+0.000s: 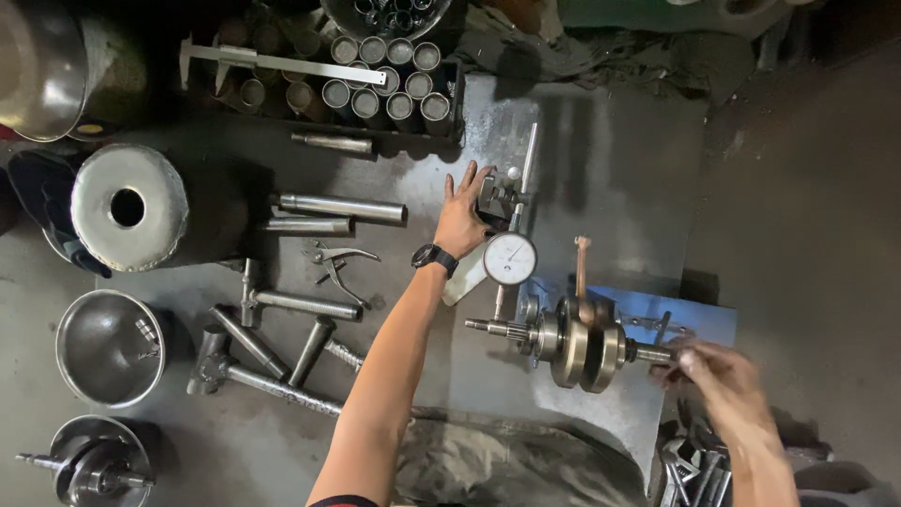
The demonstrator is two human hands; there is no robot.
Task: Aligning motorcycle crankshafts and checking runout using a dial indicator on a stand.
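The left hand (462,218) lay flat with its fingers (466,180) spread wide, palm down on the dark base block of the dial gauge stand (495,202), just behind the round white dial gauge (510,259); a black wristwatch (434,257) sat on that wrist. It pressed on the block rather than closing around anything.

The crankshaft (574,343) lay on its side just in front of the dial gauge, its two brass-coloured webs upright and its connecting rod (582,272) standing up beside the dial. The splined end pointed toward the left arm; the other end ran into the right hand (718,376). That hand's fingers (683,361) were curled in and pinched the shaft end between the tips; motion blur hid how tightly.

The crankshaft rested near the right edge of the steel surface (610,169), partly over a blue plate (676,310), and beyond that edge the floor dropped away dark. Behind the dial gauge the surface was bare metal up to a tray of steel tubes (389,80), with a vernier caliper (282,64) lying across it. Left of the dial gauge lay loose pliers (338,268), several steel rods (340,207) and T-shaped handles (282,361), well apart from both hands. Further left stood a hollow metal drum (131,207) and a steel bowl (111,347). A fold of grey cloth (488,460) lay in front of the crankshaft at the near edge.
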